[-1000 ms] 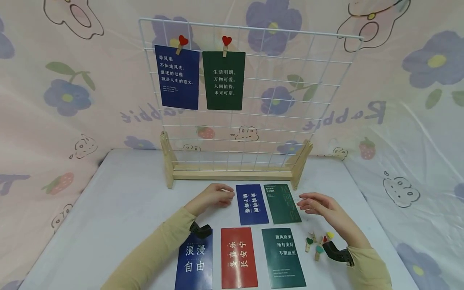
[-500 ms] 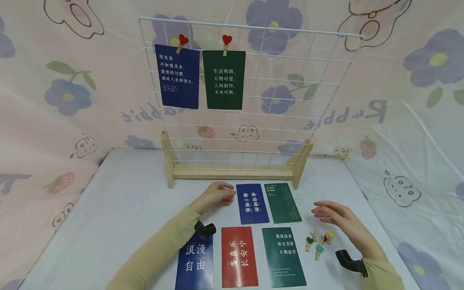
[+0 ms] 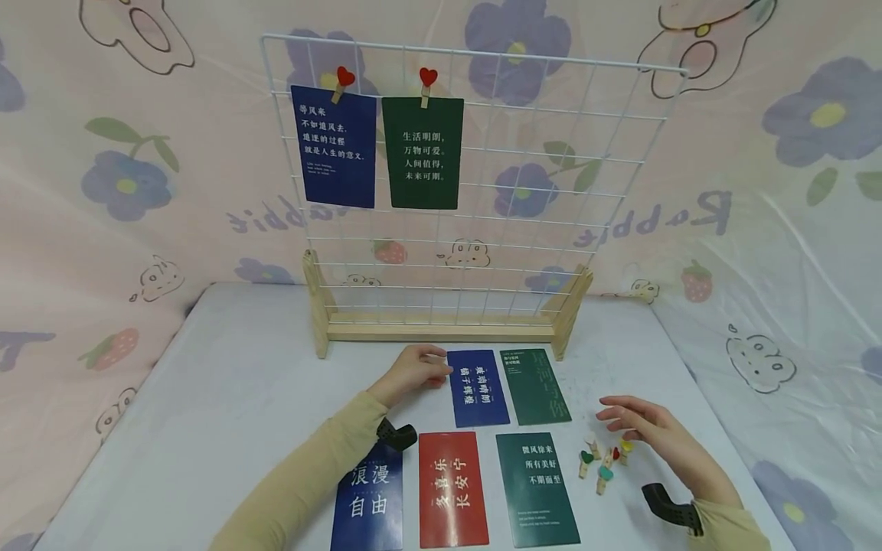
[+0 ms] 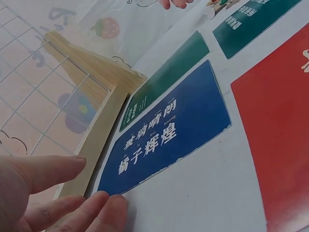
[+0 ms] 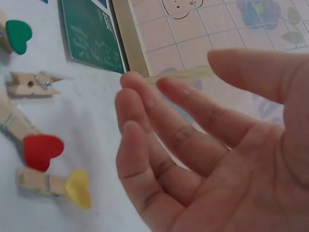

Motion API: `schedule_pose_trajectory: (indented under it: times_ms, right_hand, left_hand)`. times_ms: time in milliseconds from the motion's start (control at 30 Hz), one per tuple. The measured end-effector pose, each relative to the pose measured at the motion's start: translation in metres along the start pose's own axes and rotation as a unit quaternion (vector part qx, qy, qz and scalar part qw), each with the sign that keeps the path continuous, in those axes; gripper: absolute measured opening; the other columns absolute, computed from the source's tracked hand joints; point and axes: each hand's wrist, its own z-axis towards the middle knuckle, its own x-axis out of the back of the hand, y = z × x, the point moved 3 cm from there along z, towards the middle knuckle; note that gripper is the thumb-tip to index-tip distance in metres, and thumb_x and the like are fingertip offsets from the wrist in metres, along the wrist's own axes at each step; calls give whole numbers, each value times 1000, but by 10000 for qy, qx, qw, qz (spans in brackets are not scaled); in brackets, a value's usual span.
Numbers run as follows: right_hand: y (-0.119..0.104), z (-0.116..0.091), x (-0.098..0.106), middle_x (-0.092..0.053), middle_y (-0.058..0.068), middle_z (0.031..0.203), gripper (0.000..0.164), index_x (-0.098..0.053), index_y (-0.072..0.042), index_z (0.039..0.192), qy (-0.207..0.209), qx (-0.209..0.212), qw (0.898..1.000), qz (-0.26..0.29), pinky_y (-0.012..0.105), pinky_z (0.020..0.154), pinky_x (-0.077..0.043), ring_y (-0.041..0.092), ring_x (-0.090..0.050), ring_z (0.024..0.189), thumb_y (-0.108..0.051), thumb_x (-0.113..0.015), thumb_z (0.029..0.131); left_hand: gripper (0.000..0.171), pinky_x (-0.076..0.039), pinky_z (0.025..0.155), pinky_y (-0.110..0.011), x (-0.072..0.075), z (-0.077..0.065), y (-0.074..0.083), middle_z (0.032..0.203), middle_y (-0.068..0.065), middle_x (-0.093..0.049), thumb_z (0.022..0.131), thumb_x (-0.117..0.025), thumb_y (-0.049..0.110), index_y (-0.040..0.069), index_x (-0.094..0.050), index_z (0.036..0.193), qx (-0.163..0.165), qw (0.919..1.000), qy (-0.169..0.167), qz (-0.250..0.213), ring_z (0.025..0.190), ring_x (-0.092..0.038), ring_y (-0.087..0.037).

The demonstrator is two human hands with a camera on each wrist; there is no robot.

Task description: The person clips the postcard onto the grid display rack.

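On the smooth, matt white worktop (image 3: 227, 383), the near red card (image 3: 453, 490) and the far blue card (image 4: 169, 125) look like stiff, smooth paper, the red one catching a glossy sheen at its near end. To the right, the clothespins (image 5: 33, 84) are of pale bare wood with metal springs, the red heart (image 5: 43, 151) and yellow heart (image 5: 78, 188) smooth and evenly coloured. Farther off, a grid (image 3: 475, 53) of thin, white-coated wire stands in a smooth, pale wooden base (image 3: 441, 333) before a creased cloth backdrop (image 3: 213, 153), and the sleeves (image 3: 296, 467) are matt cloth.
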Motion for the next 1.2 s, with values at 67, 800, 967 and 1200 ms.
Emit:
schedule_pose_trajectory:
  times_ms: [67, 800, 967, 1200]
  right_hand:
    - [2, 0, 0, -60, 20, 122, 52, -43, 1, 139, 5, -27, 10000, -27, 37, 82, -50, 33, -57, 104, -35, -47, 101]
    - [22, -6, -6, -63, 15, 113, 49, -49, 5, 134, 298, -494, 9983, -120, 33, 76, -51, 21, -57, 94, -29, -55, 98]
    - [22, -8, -1, -64, 15, 111, 46, -50, 4, 133, 495, -405, 9971, -403, 31, 73, -51, 19, -58, 89, -27, -54, 99]
    - [31, -15, 7, -64, 14, 109, 47, -49, 5, 133, 708, -617, 9951, -319, 31, 71, -51, 19, -57, 86, -27, -54, 100]
  left_hand:
    - [43, -57, 75, -36, 0, 1, 0, 94, -14, -69, 85, -71, 4, -8, -56, 123, -71, 9999, 61, 36, 81, -66, -26]
    - [44, -56, 53, -27, -3, 20, -8, 80, -11, -70, 78, -77, -1, -6, -60, 118, -417, 9970, 538, 368, 58, -65, -15]
    - [46, -55, 52, -26, -2, 21, -9, 80, -12, -70, 78, -77, -3, -8, -58, 119, -481, 9970, 514, 308, 56, -64, -13]
    - [46, -54, 50, -25, -1, 19, -9, 78, -13, -70, 77, -77, -5, -8, -58, 118, -476, 9971, 535, 240, 55, -64, -14]
